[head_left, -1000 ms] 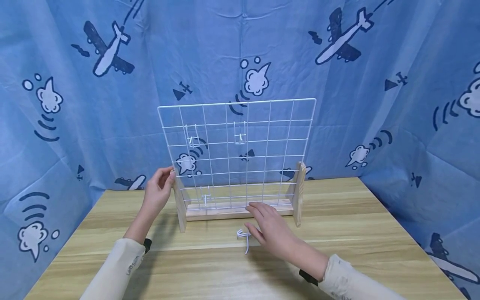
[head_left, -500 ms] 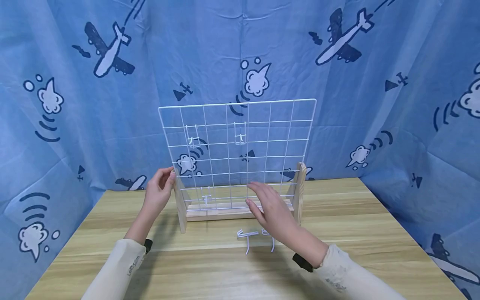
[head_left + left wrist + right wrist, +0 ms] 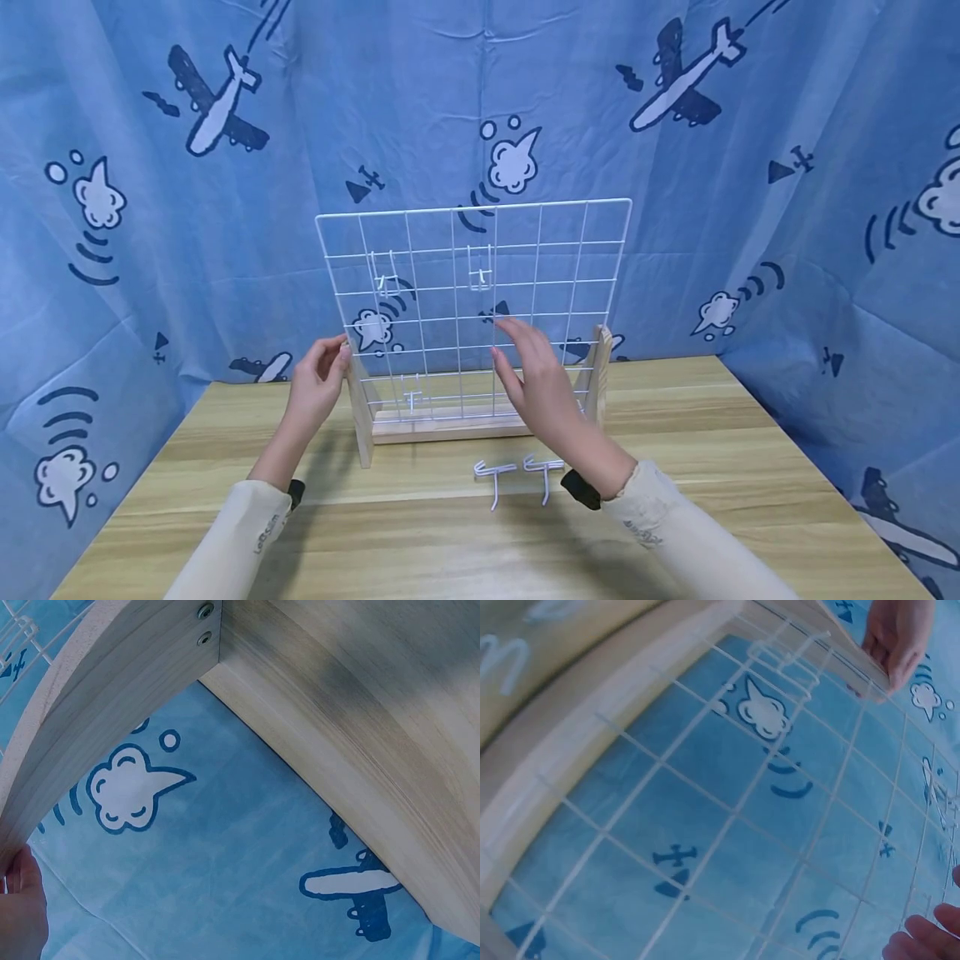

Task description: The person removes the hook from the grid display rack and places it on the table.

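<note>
Empty, my right hand (image 3: 542,387) stood in front of the white wire grid (image 3: 457,319), fingers extended and thumb set well apart from them; whether any fingertip met the wire I could not tell. With the left hand (image 3: 318,379) I pinched the top end of the left wooden side panel (image 3: 360,408). Three hooks hung on the grid: an upper-left hook (image 3: 386,284), an upper-middle hook (image 3: 481,279) and a lower-left hook (image 3: 412,396). On the wooden table (image 3: 375,533), in front of the base bar (image 3: 450,427), lay a left loose hook (image 3: 495,471) and, just beside it, a right loose hook (image 3: 544,467), near my right wrist.

I judged the step in hand to be a reach for a hung hook, most likely the upper-middle one, since my fingertips were below it and a little to its right. The next move seemed to call for pinching that hook and lifting it until its prongs cleared the wire, with the left hand bracing; a straight tug, I thought, might drag the grid forward
</note>
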`<move>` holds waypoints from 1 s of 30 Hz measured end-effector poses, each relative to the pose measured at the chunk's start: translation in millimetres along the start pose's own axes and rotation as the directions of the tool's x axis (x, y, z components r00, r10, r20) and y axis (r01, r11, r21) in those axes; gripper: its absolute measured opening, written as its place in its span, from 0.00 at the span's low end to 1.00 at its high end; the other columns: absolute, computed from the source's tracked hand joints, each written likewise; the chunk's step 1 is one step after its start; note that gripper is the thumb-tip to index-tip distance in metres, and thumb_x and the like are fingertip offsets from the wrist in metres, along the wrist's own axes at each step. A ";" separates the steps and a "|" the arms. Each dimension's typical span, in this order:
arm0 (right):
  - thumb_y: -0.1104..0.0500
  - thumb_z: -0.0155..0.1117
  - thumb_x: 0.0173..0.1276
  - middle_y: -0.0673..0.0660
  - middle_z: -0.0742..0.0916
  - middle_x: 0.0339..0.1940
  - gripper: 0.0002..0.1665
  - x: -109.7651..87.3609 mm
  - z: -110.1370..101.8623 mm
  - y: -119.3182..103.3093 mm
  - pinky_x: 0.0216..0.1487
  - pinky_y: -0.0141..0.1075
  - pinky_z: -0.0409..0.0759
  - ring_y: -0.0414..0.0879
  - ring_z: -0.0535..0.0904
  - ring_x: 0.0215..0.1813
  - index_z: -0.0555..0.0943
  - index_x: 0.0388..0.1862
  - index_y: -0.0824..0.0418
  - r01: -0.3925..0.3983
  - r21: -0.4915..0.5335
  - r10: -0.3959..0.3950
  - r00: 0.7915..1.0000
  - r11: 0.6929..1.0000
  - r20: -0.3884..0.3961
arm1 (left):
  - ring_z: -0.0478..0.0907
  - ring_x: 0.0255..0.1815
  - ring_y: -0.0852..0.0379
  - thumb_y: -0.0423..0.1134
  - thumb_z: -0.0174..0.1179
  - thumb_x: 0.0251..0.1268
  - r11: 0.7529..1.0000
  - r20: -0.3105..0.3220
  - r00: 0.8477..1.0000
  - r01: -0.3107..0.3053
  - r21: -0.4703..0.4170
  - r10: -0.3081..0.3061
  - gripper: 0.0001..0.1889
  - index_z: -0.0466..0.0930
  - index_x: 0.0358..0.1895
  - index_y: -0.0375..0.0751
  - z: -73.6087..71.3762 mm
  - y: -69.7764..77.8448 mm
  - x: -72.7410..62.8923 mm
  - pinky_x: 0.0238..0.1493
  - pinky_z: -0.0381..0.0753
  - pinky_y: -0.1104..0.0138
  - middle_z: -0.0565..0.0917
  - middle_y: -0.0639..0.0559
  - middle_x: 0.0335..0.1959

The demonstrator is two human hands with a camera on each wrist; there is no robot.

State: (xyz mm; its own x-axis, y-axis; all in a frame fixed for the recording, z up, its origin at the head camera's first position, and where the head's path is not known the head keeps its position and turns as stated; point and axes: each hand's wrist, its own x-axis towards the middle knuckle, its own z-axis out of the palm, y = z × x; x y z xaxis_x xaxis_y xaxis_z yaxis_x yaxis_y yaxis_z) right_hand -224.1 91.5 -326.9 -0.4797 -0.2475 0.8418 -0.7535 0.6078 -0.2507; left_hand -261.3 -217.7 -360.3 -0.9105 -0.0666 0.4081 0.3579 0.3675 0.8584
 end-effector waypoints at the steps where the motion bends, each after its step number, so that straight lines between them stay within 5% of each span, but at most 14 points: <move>1: 0.66 0.60 0.69 0.66 0.79 0.58 0.21 3.3 0.3 -0.1 0.62 0.48 0.74 0.58 0.74 0.61 0.73 0.60 0.71 -0.001 0.007 0.001 1.000 1.000 -0.015 | 0.74 0.50 0.64 0.37 0.49 0.75 1.000 -0.001 1.000 -0.001 0.003 0.001 0.18 0.69 0.61 0.29 0.1 -0.1 0.3 0.48 0.74 0.83 0.77 0.35 0.55; 14: 0.65 0.59 0.70 0.66 0.78 0.59 0.23 31.6 9.1 -1.1 0.65 0.45 0.71 0.57 0.72 0.63 0.72 0.62 0.71 -0.029 0.049 0.036 0.990 0.998 -0.139 | 0.75 0.51 0.61 0.37 0.49 0.75 1.000 -0.004 1.000 -0.012 0.000 0.012 0.19 0.69 0.61 0.28 0.1 -3.1 -1.4 0.48 0.75 0.83 0.77 0.34 0.55; 23: 0.66 0.59 0.70 0.67 0.77 0.60 0.22 46.8 15.9 -4.6 0.66 0.43 0.71 0.57 0.71 0.63 0.72 0.61 0.73 -0.032 0.092 0.049 0.981 0.995 -0.189 | 0.74 0.47 0.69 0.37 0.49 0.75 1.000 0.005 1.000 -0.016 -0.017 0.016 0.19 0.69 0.61 0.28 0.2 0.6 -0.4 0.48 0.75 0.83 0.77 0.33 0.54; 30: 0.64 0.57 0.72 0.67 0.78 0.59 0.21 52.5 20.0 -9.3 0.67 0.41 0.70 0.57 0.72 0.64 0.72 0.60 0.72 -0.039 0.096 0.056 0.982 0.995 -0.182 | 0.74 0.56 0.49 0.37 0.49 0.75 1.000 0.004 1.000 -0.021 -0.008 0.021 0.19 0.68 0.61 0.28 -0.3 -0.2 -0.2 0.49 0.74 0.84 0.75 0.32 0.57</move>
State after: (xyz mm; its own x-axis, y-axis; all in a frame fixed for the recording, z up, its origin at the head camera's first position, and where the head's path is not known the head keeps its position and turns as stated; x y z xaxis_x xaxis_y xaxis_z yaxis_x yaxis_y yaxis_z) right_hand -251.3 57.7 -289.9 -0.4316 -0.0715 0.8992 -0.7737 0.5420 -0.3282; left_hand -261.1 -218.0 -360.5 -0.9036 -0.0555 0.4248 0.3785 0.3610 0.8523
